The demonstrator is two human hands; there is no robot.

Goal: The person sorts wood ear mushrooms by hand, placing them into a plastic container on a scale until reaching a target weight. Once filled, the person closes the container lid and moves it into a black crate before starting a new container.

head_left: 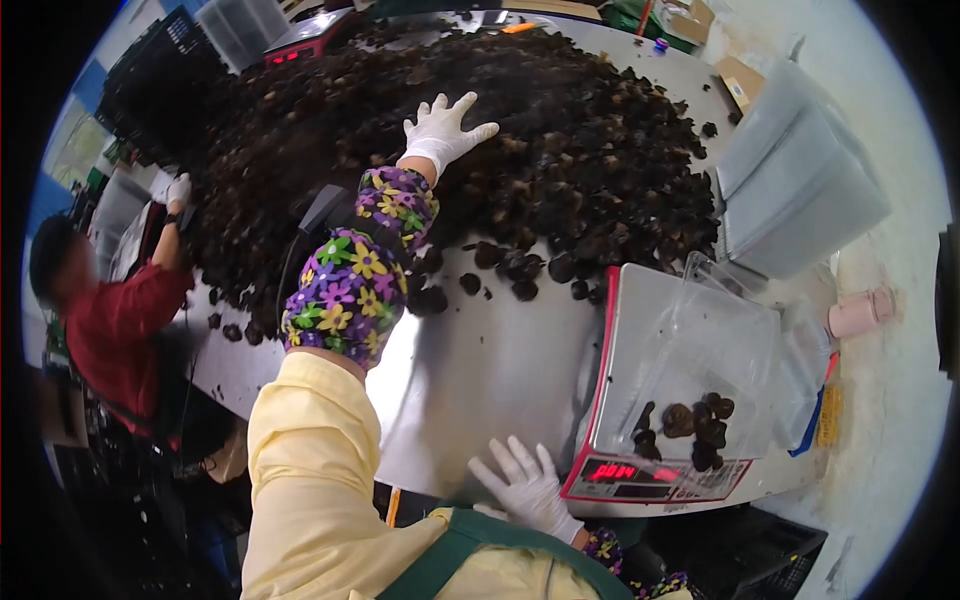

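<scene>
Across the pale, smooth worktop (480, 390) spreads a broad heap of dark brown, crinkled, rounded pieces (560, 150), a few loose ones lying along its near edge. Over the middle of this heap reaches the left hand (445, 132), in a thin white glove, its fingers spread wide; whether they touch the pieces I cannot tell. At the worktop's near edge is the white-gloved right hand (530, 490), fingers splayed, just left of a red-edged digital scale (715, 483) with glowing red figures. On the scale sits a clear plastic tray (670, 350) holding a small cluster of dark pieces (705, 425). Beyond it, tall clear plastic containers (800, 180) stand at the heap's right, near a pink cylindrical object (861, 312). Left of the heap, a person in a dark red top (125, 325) has a gloved hand (178, 190) near its edge.
</scene>
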